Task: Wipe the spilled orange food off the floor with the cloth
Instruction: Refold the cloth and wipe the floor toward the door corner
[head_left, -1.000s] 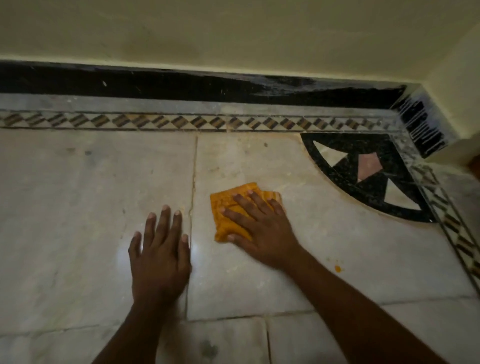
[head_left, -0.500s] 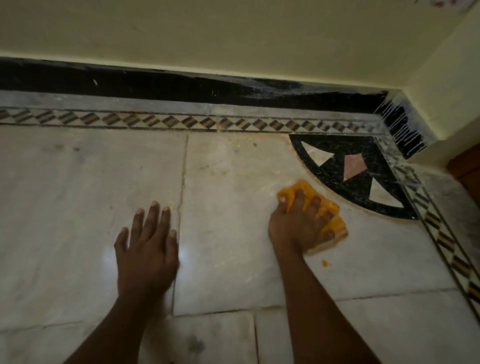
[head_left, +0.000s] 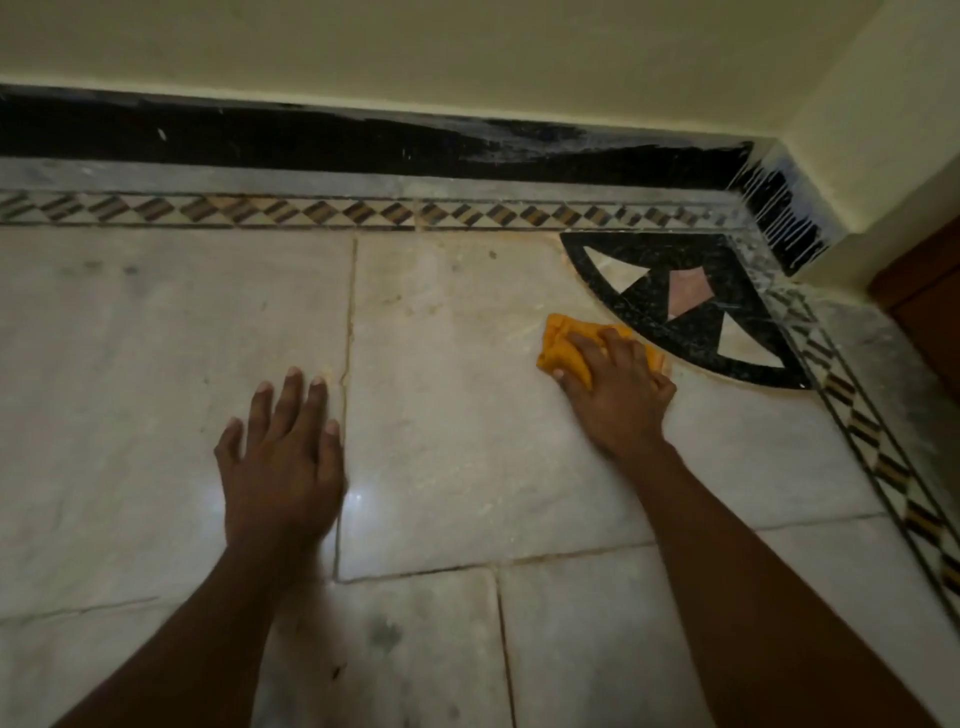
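The right hand (head_left: 618, 387) pressed down on the bunched orange cloth (head_left: 563, 348), fingers curled over it, right at the curved edge of the black corner inlay (head_left: 691, 306). Well away from the inlay, across a tile joint, the left hand (head_left: 283, 457) lay flat on the pale marble floor (head_left: 457, 441), fingers straight and slightly spread.

The left hand (head_left: 283, 467) lies flat, palm down, its 4 fingers straight and slightly spread, thumb out to the side. The right hand (head_left: 621, 387) reaches farther forward, fingers curled in a grip, knuckles raised. Both forearms are bare and extended.
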